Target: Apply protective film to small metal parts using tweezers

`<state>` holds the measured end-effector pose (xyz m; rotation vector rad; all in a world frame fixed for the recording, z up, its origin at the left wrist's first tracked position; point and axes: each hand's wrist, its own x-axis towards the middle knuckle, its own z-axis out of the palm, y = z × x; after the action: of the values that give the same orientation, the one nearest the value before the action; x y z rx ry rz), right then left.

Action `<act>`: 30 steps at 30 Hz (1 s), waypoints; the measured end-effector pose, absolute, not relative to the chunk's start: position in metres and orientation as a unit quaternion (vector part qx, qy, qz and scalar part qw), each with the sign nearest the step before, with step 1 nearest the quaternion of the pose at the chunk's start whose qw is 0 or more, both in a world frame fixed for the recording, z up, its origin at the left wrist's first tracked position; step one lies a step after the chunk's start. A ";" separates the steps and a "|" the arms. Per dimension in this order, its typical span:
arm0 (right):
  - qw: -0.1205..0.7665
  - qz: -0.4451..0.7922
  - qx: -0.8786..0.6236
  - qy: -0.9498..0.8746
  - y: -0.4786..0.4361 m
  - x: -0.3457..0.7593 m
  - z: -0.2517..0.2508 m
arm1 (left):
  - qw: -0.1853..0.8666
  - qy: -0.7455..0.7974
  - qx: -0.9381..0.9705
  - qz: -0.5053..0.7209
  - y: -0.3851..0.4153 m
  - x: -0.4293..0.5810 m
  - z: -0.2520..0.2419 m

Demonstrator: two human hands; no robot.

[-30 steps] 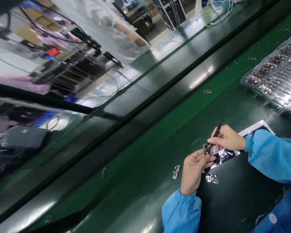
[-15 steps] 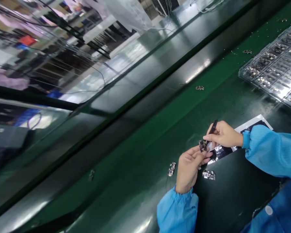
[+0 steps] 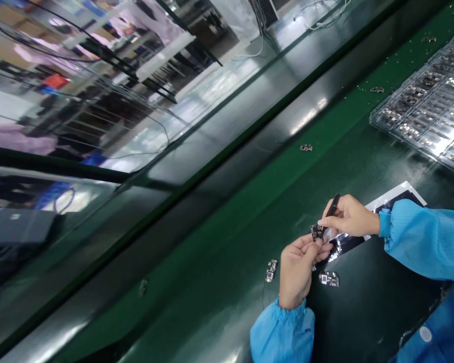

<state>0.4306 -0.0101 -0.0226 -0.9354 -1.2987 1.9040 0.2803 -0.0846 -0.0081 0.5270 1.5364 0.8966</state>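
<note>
Between thumb and fingers my left hand (image 3: 298, 267) pinches a small circuit board (image 3: 317, 232), held above the green work surface. My right hand (image 3: 350, 217) is closed around black tweezers (image 3: 333, 205), whose lower end meets the board; the exact contact is too small to make out. Under my hands lies a black sheet with a white border (image 3: 396, 193), partly covered by my right hand and sleeve. One loose circuit board (image 3: 271, 270) rests left of my left hand, and another loose board (image 3: 329, 278) lies to its right.
A clear plastic tray (image 3: 412, 132) filled with small boards stands at the right. Several small parts, such as one metallic piece (image 3: 306, 147), lie along the green strip. A metal rail (image 3: 227, 146) crosses diagonally behind. People in pink are blurred in the background.
The whole view has shifted slightly with the head. The board in my left hand appears tilted a little differently beneath the tweezers; both hands keep their grip.
</note>
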 end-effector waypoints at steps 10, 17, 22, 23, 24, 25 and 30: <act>0.402 0.676 -0.406 -0.465 0.002 0.436 -0.021 | 0.604 0.656 0.208 0.402 -0.086 0.278 -0.005; 0.374 0.705 -0.380 -0.467 -0.002 0.436 -0.021 | 0.616 0.645 0.192 0.409 -0.085 0.274 -0.004; 0.364 0.710 -0.378 -0.469 -0.005 0.435 -0.024 | 0.616 0.641 0.188 0.418 -0.086 0.274 -0.007; 0.364 0.709 -0.378 -0.470 -0.005 0.434 -0.025 | 0.616 0.640 0.187 0.420 -0.086 0.275 -0.007; 0.364 0.709 -0.378 -0.471 -0.005 0.434 -0.026 | 0.617 0.639 0.185 0.420 -0.087 0.275 -0.006; 0.363 0.709 -0.378 -0.472 -0.005 0.434 -0.027 | 0.618 0.639 0.183 0.421 -0.088 0.274 -0.006; 0.350 0.711 -0.381 -0.476 -0.007 0.434 -0.030 | 0.560 0.683 0.171 0.435 -0.078 0.244 0.003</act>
<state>0.4336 -0.0066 -0.0301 -0.9864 -1.2322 1.8420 0.2444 -0.0776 0.0027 0.4037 1.6105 1.0260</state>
